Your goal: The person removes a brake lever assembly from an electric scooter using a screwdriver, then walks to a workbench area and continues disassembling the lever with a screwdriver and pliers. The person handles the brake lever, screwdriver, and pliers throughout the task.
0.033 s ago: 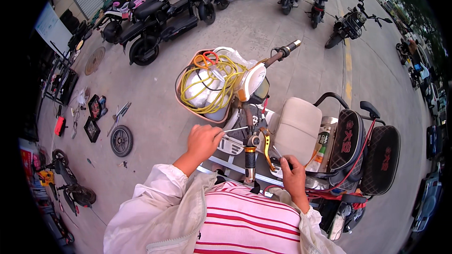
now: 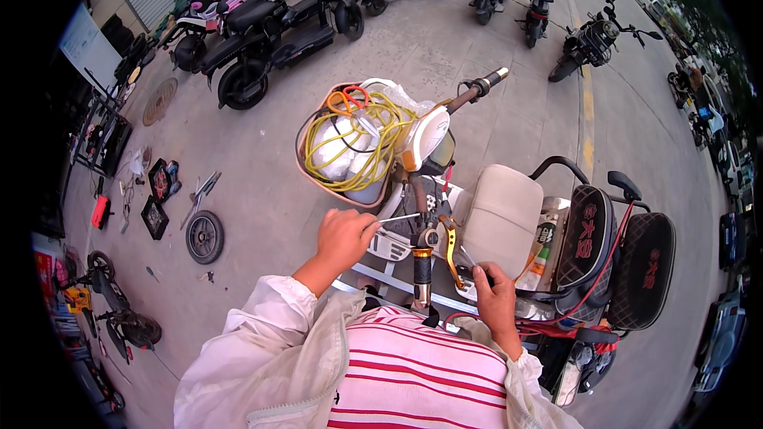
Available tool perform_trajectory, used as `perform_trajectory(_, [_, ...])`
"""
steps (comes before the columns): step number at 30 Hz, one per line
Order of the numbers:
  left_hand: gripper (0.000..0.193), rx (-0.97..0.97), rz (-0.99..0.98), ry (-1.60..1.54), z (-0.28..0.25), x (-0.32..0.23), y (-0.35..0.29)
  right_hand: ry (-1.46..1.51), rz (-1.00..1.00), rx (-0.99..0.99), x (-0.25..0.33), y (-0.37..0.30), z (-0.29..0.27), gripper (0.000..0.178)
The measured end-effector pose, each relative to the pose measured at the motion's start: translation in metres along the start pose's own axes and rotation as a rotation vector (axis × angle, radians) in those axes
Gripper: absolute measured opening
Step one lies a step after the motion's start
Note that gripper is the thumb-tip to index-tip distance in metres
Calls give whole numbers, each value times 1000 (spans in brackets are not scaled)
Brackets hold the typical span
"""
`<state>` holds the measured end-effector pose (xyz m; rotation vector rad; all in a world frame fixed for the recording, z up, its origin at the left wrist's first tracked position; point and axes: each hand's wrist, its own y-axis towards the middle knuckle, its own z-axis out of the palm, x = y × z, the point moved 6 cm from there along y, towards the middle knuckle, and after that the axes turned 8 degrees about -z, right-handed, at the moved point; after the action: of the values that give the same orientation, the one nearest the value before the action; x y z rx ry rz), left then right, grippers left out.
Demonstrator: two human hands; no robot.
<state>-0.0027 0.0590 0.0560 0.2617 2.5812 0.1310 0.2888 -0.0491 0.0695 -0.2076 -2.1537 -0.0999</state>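
Note:
My left hand [image 2: 347, 237] is closed on a thin silver rod-shaped tool [image 2: 400, 218], whose tip reaches the handlebar beside the grip clamp. The tool's handle end is hidden in my fingers. My right hand [image 2: 496, 295] pinches a short, thin metal piece [image 2: 468, 254] near the lower end of a gold brake lever [image 2: 453, 254]; its kind is not clear. Between my hands lies the black-and-gold handlebar grip [image 2: 422, 276] of an electric scooter. The scooter's front basket [image 2: 305, 160] holds a coiled yellow cable [image 2: 350, 184], orange-handled scissors [image 2: 347, 100] and white plastic bags.
A beige seat [image 2: 501, 218] and black quilted backrests [image 2: 584, 238] are to the right. On the ground at left lie a loose wheel [image 2: 205, 237], an open tool case [image 2: 161, 183] and scattered tools. Parked scooters [image 2: 278, 40] line the far side; a motorcycle [image 2: 592, 40] stands far right.

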Motion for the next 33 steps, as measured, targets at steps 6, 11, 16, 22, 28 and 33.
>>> perform_trajectory(6, [15,20,65,-19,-2,-1,8,-40,2,-18,1,1,0,19])
perform_trajectory(11, [14,12,115,11,-3,-5,14,-268,-79,-13,16,19,-1,18])
perform_trajectory(16, [15,39,123,-51,5,-5,19,-524,-314,-6,24,52,8,21])
perform_trajectory(22, [17,107,82,-70,9,-6,22,-627,-403,53,30,82,23,25])
perform_trajectory(28, [17,120,97,-29,6,-7,23,-539,-412,95,26,89,27,26])
perform_trajectory(33, [18,151,85,-20,11,-6,24,-492,-399,101,19,92,28,26])
